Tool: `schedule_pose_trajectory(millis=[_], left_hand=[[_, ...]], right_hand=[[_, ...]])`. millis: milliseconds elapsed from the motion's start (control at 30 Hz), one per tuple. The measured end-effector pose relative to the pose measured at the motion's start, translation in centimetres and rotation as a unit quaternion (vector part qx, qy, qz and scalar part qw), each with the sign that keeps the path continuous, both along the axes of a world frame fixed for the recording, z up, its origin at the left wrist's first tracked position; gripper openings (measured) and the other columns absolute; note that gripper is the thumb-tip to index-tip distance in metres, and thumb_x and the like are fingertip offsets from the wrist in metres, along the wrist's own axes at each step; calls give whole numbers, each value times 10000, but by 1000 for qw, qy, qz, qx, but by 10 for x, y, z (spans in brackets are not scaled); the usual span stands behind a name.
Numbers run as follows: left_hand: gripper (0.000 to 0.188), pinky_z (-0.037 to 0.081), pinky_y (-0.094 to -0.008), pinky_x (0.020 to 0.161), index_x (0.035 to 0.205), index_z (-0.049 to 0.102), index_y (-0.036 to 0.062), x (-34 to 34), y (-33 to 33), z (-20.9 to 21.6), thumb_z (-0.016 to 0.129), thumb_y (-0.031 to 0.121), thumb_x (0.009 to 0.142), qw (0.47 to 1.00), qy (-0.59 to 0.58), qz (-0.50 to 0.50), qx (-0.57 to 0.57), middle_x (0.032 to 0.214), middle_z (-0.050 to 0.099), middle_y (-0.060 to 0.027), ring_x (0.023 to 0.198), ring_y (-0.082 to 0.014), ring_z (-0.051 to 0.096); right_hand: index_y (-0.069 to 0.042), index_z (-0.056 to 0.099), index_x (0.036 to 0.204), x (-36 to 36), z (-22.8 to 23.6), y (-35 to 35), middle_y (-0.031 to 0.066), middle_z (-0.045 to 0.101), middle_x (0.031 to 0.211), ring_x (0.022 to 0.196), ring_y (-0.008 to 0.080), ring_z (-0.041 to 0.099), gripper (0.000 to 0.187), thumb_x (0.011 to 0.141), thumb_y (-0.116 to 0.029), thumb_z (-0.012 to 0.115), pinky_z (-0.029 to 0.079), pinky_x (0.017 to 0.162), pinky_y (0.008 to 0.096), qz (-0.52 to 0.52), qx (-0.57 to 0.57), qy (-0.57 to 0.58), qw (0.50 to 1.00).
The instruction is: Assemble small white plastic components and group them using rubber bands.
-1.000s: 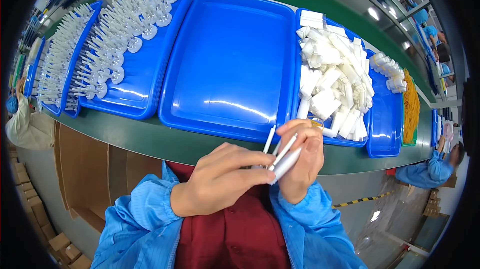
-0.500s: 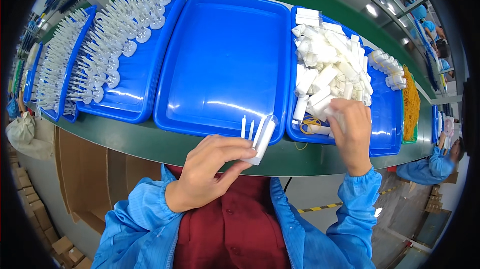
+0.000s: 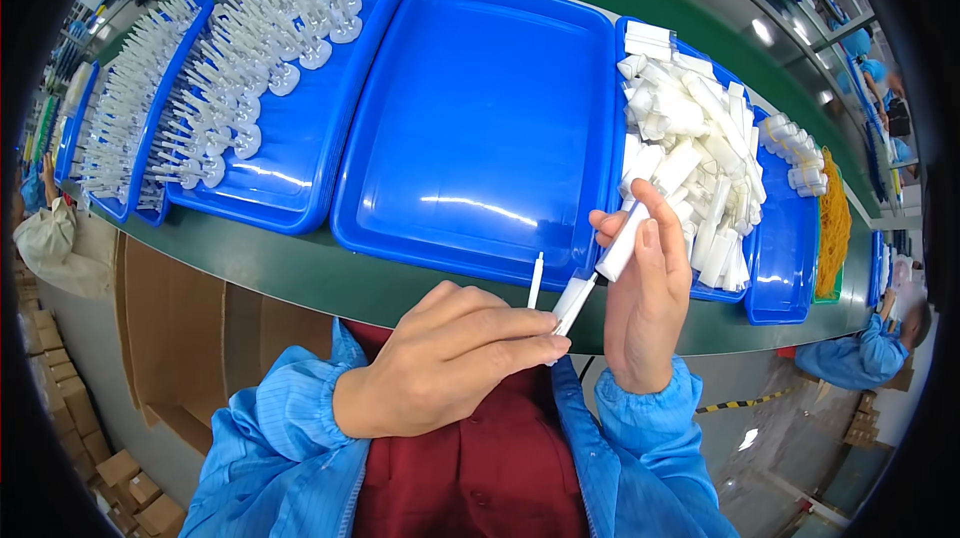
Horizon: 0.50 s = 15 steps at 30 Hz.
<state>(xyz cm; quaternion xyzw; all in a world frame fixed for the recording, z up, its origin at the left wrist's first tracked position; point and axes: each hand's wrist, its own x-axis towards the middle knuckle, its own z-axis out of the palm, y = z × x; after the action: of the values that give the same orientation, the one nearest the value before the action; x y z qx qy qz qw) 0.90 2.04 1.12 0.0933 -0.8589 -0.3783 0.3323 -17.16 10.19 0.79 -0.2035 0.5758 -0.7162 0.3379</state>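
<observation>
My left hand is closed in a pinch around the lower end of a small bundle at the bench's front edge. A thin white stick and a white piece with clear wrapping stick up from its fingers. My right hand, palm turned inward, grips a white cylindrical roll between thumb and fingers. The roll is tilted, its lower end close beside the wrapped piece; I cannot tell whether they touch. Behind my right hand, many white wrapped packets lie heaped in a blue tray.
An open blue tray stands in the middle of the green bench. Left of it, blue trays hold rows of clear-based upright white stems. To the right are capped white rolls and yellow rubber bands. A co-worker's blue sleeve shows far right.
My right hand has come from the packet pile toward my left hand, bringing a white roll. The bundle in my left hand has tilted and moved right. The whole view has shifted slightly.
</observation>
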Motion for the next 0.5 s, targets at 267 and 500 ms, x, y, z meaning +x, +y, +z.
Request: schedule_pose_trajectory(millis=[267,500], left_hand=[[270,464,-294,659,983,758,99,3,0,-2,813,51,723,999,-4,21,-27,1076,736,-49,821,-186,653],[461,539,-310,715,1077,651,99,2,-1,-16,869,17,679,996,61,67,2,1130,656,-107,875,-245,678]], right_hand=[[33,514,1370,8,-5,5,149,633,1164,1003,170,640,408,1037,-202,546,508,880,305,-13,16,96,995],[57,497,1357,40,-16,20,180,605,1177,939,188,657,445,1015,-206,604,528,832,314,31,-51,143,988]])
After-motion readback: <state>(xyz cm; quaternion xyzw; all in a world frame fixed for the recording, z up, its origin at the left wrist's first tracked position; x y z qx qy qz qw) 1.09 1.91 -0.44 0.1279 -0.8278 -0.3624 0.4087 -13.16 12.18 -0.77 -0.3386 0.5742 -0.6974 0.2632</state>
